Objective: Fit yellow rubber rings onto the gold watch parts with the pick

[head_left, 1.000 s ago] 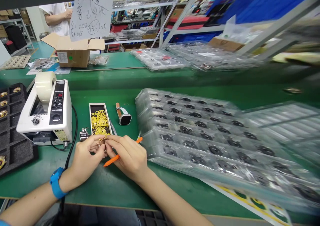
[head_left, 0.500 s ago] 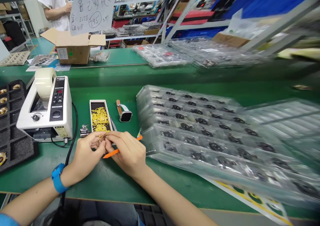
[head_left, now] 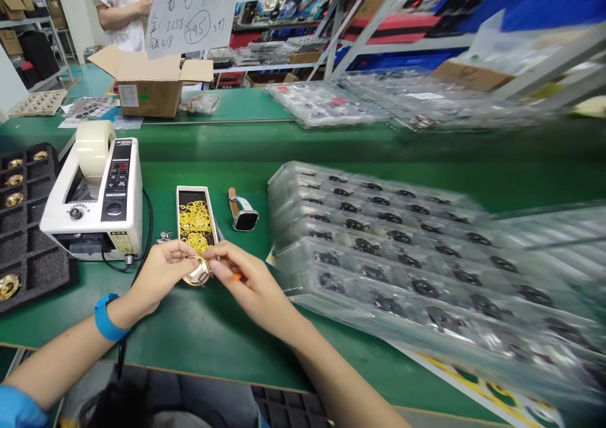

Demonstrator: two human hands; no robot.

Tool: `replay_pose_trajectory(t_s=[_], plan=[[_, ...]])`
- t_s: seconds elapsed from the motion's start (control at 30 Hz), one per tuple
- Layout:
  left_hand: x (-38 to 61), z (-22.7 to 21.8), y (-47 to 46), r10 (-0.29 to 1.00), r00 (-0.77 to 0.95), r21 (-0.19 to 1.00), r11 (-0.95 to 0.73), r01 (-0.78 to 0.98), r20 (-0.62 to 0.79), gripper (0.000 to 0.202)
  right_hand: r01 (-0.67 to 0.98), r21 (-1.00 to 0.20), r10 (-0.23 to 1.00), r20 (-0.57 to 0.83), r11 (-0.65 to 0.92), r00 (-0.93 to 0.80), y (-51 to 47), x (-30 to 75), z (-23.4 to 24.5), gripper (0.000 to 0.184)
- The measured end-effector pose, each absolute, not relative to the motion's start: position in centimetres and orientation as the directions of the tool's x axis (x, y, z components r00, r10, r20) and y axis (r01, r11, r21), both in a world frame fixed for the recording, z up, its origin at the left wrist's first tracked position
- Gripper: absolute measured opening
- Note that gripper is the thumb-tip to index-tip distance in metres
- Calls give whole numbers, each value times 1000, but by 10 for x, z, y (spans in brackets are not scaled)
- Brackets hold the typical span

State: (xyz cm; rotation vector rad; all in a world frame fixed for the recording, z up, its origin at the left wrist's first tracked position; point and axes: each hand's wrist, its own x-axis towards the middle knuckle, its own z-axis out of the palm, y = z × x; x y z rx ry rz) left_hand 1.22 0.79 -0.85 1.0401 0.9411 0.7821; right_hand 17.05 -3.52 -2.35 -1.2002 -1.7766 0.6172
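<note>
My left hand (head_left: 158, 275) pinches a round gold watch case (head_left: 197, 271) just above the green bench. Close against it from the right, my right hand (head_left: 249, 285) has its fingers closed on an orange pen-like tool (head_left: 235, 276), mostly hidden in the palm, with thumb and forefinger touching the case rim. A narrow white box of yellow rings (head_left: 196, 219) lies just beyond my hands. Beside it rests a watch with a brown strap (head_left: 243, 214).
A white tape dispenser (head_left: 97, 196) stands at the left, next to a black foam tray (head_left: 23, 226) holding gold cases. Stacked clear blister trays (head_left: 379, 245) of dark parts fill the right. Behind are a cardboard box (head_left: 151, 87), shelving and a person in white.
The gold case has turned face-up between my fingers and shows fully. The orange tool, sticking out before, is tucked into my right hand. The camera has shifted slightly.
</note>
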Motion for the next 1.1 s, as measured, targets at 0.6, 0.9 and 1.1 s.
replay_pose_trajectory(t_s=[0.6, 0.9, 1.1], plan=[[10, -6, 8, 849, 496, 971, 235, -46, -182, 19, 480, -781, 913, 297, 400, -278, -41, 169, -21, 23], [5, -18, 10, 844, 536, 1000, 19, 22, -28, 24, 361, -906, 973, 180, 222, -146, -39, 164, -25, 43], [5, -34, 6, 553, 471, 378, -826, 418, 687, 21, 14, -994, 986, -111, -110, -128, -36, 160, -21, 51]])
